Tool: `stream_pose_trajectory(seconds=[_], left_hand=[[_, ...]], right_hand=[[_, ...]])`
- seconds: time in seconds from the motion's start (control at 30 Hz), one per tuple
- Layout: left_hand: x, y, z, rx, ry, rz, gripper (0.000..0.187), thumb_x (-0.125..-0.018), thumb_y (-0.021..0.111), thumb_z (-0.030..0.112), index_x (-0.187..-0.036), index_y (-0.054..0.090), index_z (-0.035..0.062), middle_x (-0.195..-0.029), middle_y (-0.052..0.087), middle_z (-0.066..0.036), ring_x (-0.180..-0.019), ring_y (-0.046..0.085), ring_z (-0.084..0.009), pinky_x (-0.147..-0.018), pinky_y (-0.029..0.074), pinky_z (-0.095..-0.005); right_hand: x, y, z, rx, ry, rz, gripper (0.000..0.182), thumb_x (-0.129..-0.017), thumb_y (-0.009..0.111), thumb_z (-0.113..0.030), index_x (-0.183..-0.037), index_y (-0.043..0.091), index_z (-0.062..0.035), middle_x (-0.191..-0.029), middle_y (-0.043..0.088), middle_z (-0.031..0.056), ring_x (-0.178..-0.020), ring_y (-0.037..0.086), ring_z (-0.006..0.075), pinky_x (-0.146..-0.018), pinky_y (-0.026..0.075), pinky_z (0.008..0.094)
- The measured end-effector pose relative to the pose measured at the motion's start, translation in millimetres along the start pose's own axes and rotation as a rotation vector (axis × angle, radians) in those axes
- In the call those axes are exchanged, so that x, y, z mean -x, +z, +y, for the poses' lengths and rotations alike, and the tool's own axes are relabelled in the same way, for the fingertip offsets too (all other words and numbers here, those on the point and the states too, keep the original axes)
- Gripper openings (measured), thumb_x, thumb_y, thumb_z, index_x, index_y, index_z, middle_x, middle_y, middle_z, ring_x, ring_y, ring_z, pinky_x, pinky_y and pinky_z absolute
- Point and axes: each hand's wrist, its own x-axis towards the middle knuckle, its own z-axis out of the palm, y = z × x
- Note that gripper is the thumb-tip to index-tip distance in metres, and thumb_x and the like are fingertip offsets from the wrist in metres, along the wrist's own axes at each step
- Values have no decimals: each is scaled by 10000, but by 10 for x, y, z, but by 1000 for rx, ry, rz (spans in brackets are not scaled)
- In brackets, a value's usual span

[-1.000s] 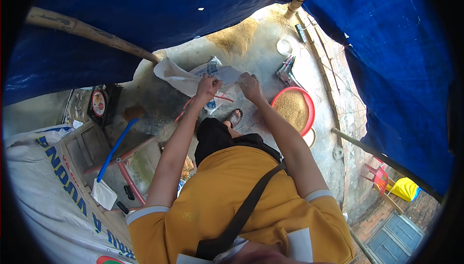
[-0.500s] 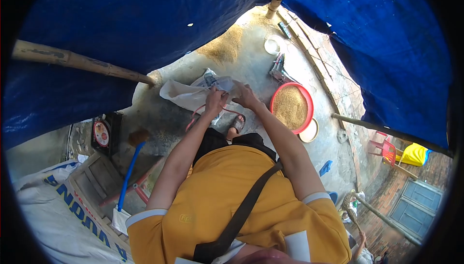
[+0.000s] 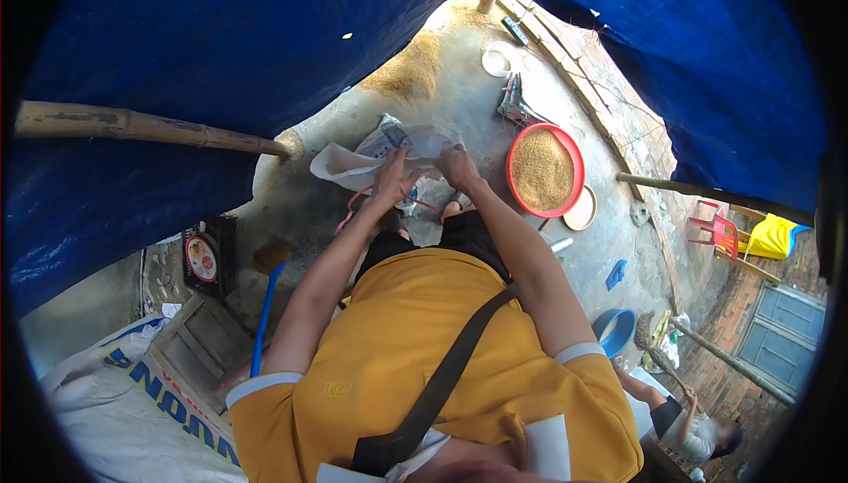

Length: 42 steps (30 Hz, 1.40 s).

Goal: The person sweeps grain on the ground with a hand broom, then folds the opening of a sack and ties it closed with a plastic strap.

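Observation:
A white woven sack (image 3: 340,165) with printing hangs in front of my legs, its top edge spread between my hands. My left hand (image 3: 393,180) lies against the near side of the sack with fingers stretched and apart. My right hand (image 3: 457,167) has its fingers closed round the sack's right edge. Below my left hand runs a pinkish-red strap (image 3: 353,207); what it is fastened to is hidden. To the right on the floor stands a red basin (image 3: 579,184) filled with golden grain (image 3: 541,170).
Grain (image 3: 415,69) lies piled on the concrete beyond the sack. Blue tarps (image 3: 265,23) and a bamboo pole (image 3: 150,125) hang close ahead. A blue-handled broom (image 3: 268,306) is at left. Another person (image 3: 693,430) holds a broom at lower right, near a blue tub (image 3: 614,331).
My left hand has gone from closed to spread fingers on the sack. My right hand has closed on its edge. The view has shifted, bringing the other person and blue tub further into sight.

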Motion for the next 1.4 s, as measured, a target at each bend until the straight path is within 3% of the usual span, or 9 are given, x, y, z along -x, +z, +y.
stream_pose_trajectory(seconds=[0.13,0.23,0.33,0.4,0.7,0.83,0.9,1.27,1.4], left_hand=[[66,-165,-131,-145,-220,-89,310,-715,521,171,-1003,481,62,-961,442,-162,-828,498,-355,-680,431,-412],[22,-109,-125,-173,-248,-69,234,-715,514,156,-927,512,57,-923,448,-162,-814,495,-356,-652,427,-421],[-53,63,-88,-134,-202,25,163,-709,506,127,-847,520,40,-885,457,-162,-788,494,-361,-635,418,-426],[-74,162,-70,-102,-197,43,150,-702,500,110,-834,516,38,-874,458,-162,-780,494,-363,-631,416,-426],[-121,351,5,150,-244,196,115,-632,535,14,-746,549,24,-762,501,-131,-669,534,-280,-561,426,-334],[-18,262,-42,219,-256,185,109,-625,554,14,-723,590,46,-727,513,-106,-664,547,-231,-551,427,-292],[59,249,-60,249,-292,183,123,-625,554,12,-738,592,43,-732,514,-100,-669,548,-222,-553,426,-288],[265,218,-309,223,-211,12,284,-628,564,40,-911,574,48,-848,523,-112,-739,554,-250,-618,434,-294],[181,-381,35,187,-186,0,464,-639,565,104,-1088,455,57,-1100,454,-158,-1018,442,-319,-822,383,-349]], right_hand=[[-52,-18,153,44,-124,-11,233,-699,516,-202,-808,586,-9,-866,526,243,-867,494,367,-765,407,403],[-133,59,175,-108,50,46,244,-699,503,-195,-805,580,11,-824,533,258,-852,492,378,-754,406,404],[-157,266,246,80,-44,199,187,-711,473,-189,-668,568,-33,-776,569,158,-756,522,328,-684,417,402],[-148,262,154,-225,146,224,269,-714,475,-200,-796,568,39,-814,522,289,-846,488,394,-746,400,417],[-145,226,-162,-175,188,121,762,-572,633,-541,-1037,447,34,-938,518,261,-927,442,425,-810,375,381],[-153,235,-217,-330,156,117,780,-573,629,-541,-1092,427,4,-1077,463,235,-999,402,418,-878,308,387],[-279,254,-174,-334,-101,-226,791,-568,625,-545,-1130,417,-28,-1160,421,191,-1070,375,356,-913,249,358],[-194,285,-149,-234,-154,-178,497,-587,655,-422,-896,563,-44,-879,589,126,-913,476,316,-837,316,341],[-124,228,-143,-224,18,-88,325,-656,626,-315,-813,577,-35,-766,597,117,-740,544,270,-705,409,355]])
